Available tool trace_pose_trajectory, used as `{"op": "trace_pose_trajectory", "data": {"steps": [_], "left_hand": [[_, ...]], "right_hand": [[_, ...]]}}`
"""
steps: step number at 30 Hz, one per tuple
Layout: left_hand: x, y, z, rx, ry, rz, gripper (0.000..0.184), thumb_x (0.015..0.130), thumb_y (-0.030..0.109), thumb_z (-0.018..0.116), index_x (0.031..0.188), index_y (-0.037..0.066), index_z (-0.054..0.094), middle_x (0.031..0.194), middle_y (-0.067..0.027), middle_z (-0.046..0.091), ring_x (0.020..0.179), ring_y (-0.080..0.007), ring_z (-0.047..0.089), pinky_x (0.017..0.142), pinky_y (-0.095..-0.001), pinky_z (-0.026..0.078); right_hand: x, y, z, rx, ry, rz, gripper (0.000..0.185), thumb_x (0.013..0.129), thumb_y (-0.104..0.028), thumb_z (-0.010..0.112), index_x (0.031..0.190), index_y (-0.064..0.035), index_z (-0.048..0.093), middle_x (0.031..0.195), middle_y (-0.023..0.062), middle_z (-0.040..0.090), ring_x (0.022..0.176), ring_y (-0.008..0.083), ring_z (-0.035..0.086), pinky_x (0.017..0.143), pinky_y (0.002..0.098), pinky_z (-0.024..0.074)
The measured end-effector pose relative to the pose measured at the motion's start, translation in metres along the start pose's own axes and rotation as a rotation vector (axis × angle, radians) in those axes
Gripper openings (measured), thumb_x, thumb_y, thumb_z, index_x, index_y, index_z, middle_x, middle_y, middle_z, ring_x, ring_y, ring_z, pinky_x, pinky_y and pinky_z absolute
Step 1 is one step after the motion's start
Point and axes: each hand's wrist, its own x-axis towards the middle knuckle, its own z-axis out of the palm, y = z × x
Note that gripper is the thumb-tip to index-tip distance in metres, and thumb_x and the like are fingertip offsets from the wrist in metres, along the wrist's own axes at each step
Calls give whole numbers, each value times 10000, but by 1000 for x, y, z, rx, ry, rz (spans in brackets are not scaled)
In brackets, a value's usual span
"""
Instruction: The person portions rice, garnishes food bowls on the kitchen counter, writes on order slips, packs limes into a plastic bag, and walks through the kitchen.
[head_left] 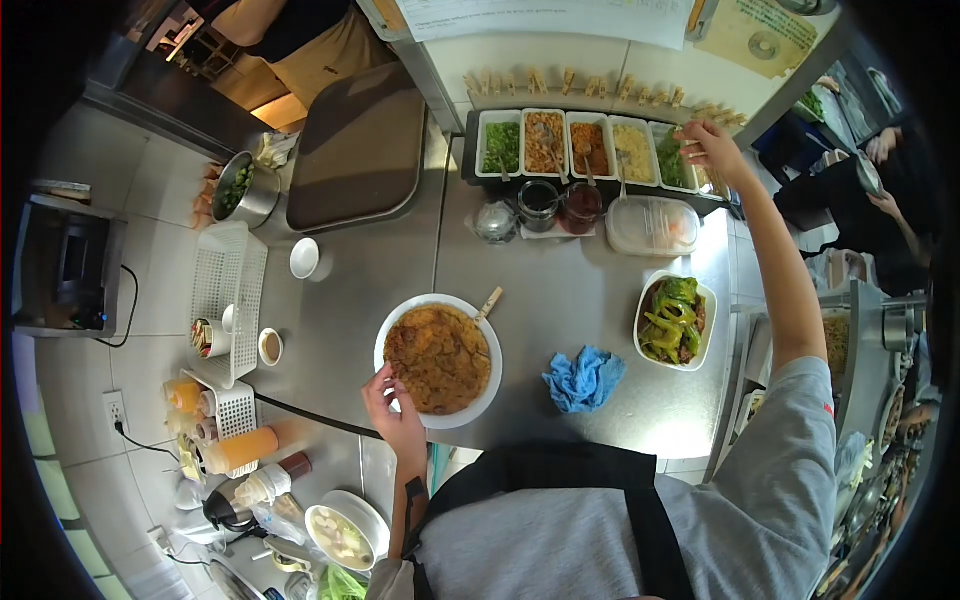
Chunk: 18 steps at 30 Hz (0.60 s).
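A white bowl (492, 388) of thick orange-brown stew (436, 355) stands on the steel counter, with a wooden clothespin (489, 303) clipped to its rim. My left hand (396, 408) is at the bowl's near-left edge, fingers curled over the rim. Stretched far to the right, my right hand (712, 150) hangs over the tub of green herbs (674, 162) at the end of the topping row. Its fingertips are pinched together; whatever is between them is too small to make out. Nearer me on that side sits a square white bowl (709, 340) of green peppers and meat.
Tubs of chopped toppings (545, 140) line the back, before them jars (538, 204) and a lidded plastic container (652, 226). A blue cloth (585, 379) lies between the bowls. At left are a brown tray (358, 140), white baskets (228, 300) and sauce bottles (240, 450). Other people stand beyond.
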Motion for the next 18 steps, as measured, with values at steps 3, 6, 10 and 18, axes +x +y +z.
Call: {"op": "trace_pose_trajectory", "data": {"steps": [3,6,10,18], "left_hand": [[0,1,1,3,6,-12,314,870,-32,491,1168,43,551,1064,-81,506,908,-154,533,775,-278,458],[0,-1,4,2,3,1,322,862,-44,487,1166,41,554,1063,-81,505,898,-153,538,770,-276,462],[2,-1,6,-3,6,15,334,853,-57,485,1163,41,560,1044,-79,506,888,-152,542,769,-273,467],[4,-4,6,8,-3,33,332,856,-55,495,1168,41,558,1039,-82,507,883,-148,542,770,-273,467]], "right_hand": [[3,-4,2,154,24,-48,304,905,-184,547,1173,-45,513,975,42,629,832,126,611,746,274,539],[0,-17,4,175,40,-157,335,914,-180,544,1215,-40,502,993,47,625,859,120,594,774,269,526],[-3,-28,-1,2,8,-126,328,921,-193,556,1214,-49,531,989,34,620,873,105,566,805,257,495],[7,8,-17,-452,45,-28,278,909,-245,597,1140,-98,646,881,-47,599,759,36,520,672,187,458]]}}
